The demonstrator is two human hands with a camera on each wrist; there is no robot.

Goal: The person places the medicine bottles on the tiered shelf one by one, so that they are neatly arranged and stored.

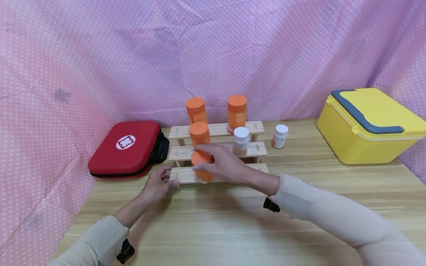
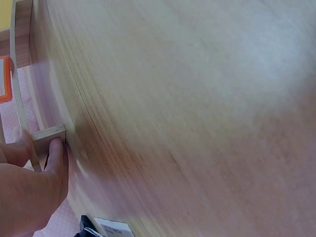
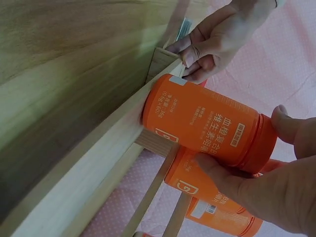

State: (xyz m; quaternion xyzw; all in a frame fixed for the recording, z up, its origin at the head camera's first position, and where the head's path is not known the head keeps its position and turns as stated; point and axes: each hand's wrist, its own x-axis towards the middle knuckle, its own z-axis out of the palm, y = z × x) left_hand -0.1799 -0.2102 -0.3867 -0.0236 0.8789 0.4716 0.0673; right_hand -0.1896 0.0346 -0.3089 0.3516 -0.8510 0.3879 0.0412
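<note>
My right hand (image 1: 229,162) grips an orange bottle (image 3: 207,121) with an orange lid, which stands near the left part of the lowest tier of a three-tier wooden rack (image 1: 184,174). In the right wrist view, thumb and fingers sit around the upper part of that bottle. My left hand (image 1: 157,186) holds the left end of the same low tier, thumb on the plank and fingertips against the support block (image 2: 49,134). Just behind, a second orange bottle (image 1: 199,132) and a white-capped bottle (image 1: 240,142) stand on the middle tier.
Two more orange bottles, one left (image 1: 195,110) and one right (image 1: 237,113), stand on the top tier. A small white bottle (image 1: 280,136) is on the table right of the rack. A red case (image 1: 121,155) lies left; a yellow box (image 1: 369,144) stands far right. Pink dotted cloth hangs behind.
</note>
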